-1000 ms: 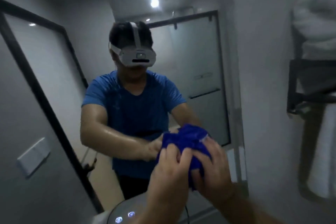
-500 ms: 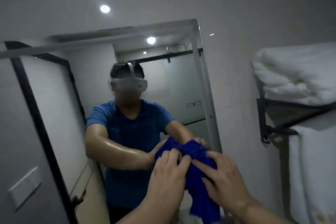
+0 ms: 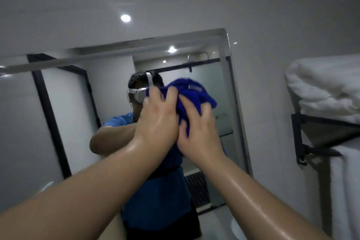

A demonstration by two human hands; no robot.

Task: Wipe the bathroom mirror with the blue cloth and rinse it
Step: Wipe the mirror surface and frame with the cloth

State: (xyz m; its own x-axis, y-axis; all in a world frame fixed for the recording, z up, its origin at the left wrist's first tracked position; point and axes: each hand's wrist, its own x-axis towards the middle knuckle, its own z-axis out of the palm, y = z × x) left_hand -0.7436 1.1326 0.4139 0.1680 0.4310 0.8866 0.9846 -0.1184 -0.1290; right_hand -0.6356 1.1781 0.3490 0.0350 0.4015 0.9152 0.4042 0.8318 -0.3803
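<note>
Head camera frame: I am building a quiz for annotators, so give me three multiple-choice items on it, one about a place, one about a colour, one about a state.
1. Where are the white towels?
A. On a black wall rack at the right
B. On the floor
C. Over the mirror's top edge

2. What colour is the cloth?
A. White
B. Blue
C. Yellow

3. How is the cloth held?
A. Bunched up in both hands
B. Spread flat by one hand
C. Hanging free from a hook

Key: 1 A, the folded white towels lie on the black rack right of the mirror. 2 B, the cloth is deep blue. 3 A, the left hand and the right hand both clutch it, crumpled, in front of the mirror.
</note>
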